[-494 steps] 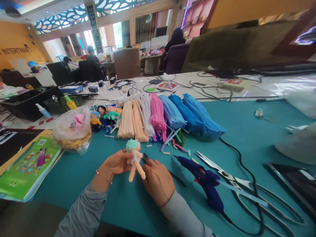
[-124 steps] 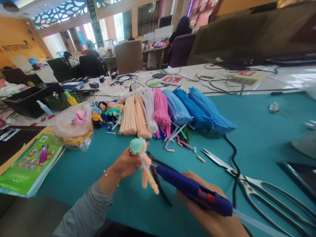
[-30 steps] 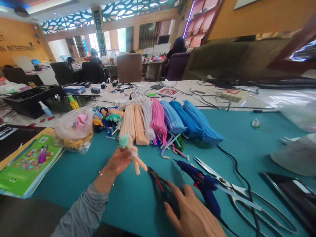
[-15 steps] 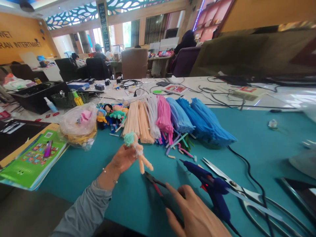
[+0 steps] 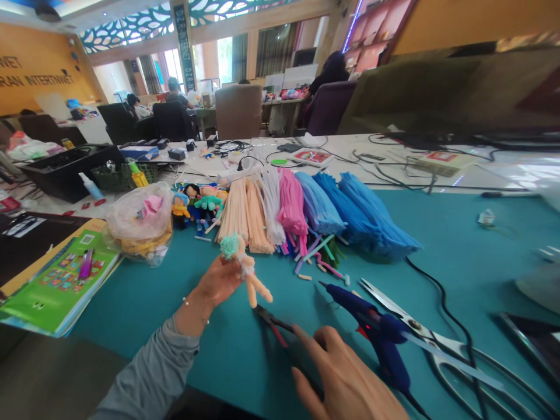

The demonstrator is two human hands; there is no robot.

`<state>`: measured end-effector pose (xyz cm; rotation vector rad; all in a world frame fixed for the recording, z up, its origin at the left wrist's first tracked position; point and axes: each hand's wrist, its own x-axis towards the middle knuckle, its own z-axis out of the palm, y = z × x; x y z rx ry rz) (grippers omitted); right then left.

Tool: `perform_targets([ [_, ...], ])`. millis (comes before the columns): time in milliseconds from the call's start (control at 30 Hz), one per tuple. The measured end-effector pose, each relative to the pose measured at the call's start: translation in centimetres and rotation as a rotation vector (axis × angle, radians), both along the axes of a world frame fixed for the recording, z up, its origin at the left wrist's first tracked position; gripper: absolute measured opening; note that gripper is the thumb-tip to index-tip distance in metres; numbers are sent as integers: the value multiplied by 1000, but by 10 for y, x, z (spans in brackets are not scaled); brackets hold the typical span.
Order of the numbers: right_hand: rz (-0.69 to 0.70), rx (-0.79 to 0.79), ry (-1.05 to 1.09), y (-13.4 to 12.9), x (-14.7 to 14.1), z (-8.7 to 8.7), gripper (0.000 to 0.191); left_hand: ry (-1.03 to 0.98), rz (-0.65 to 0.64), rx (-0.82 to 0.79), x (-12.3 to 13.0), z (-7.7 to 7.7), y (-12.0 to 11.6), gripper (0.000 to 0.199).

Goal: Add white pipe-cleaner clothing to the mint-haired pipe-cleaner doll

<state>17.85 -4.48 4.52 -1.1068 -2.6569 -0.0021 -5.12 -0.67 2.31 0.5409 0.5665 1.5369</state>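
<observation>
A small peach doll (image 5: pixel 248 271) with mint-green hair hangs tilted in my left hand (image 5: pixel 219 282), its legs pointing down to the right. My fingers close round its upper body. My right hand (image 5: pixel 339 373) is wrapped round the handles of dark pliers with a red strip (image 5: pixel 277 334). The pliers' tip lies just below the doll's feet. Whether it touches them I cannot tell. A dark blue glue gun (image 5: pixel 371 321) and large metal scissors (image 5: pixel 413 325) rest on the teal mat (image 5: pixel 144 309), right of the pliers.
Bundles of peach, white, pink and blue stems (image 5: pixel 321 204) lie behind my hands. At left are a plastic bag (image 5: pixel 139 220), a green booklet (image 5: pixel 65 274) and small finished dolls (image 5: pixel 208 199). A black cable (image 5: pixel 441 291) crosses the right side. People sit farther back.
</observation>
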Motion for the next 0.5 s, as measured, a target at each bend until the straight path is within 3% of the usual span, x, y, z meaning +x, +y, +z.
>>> perform_targets([
  [300, 12, -5, 10, -1, 0, 3, 30, 7, -14, -5, 0, 3, -1, 39],
  [500, -25, -94, 70, -2, 12, 6, 31, 4, -8, -20, 0, 3, -1, 39],
])
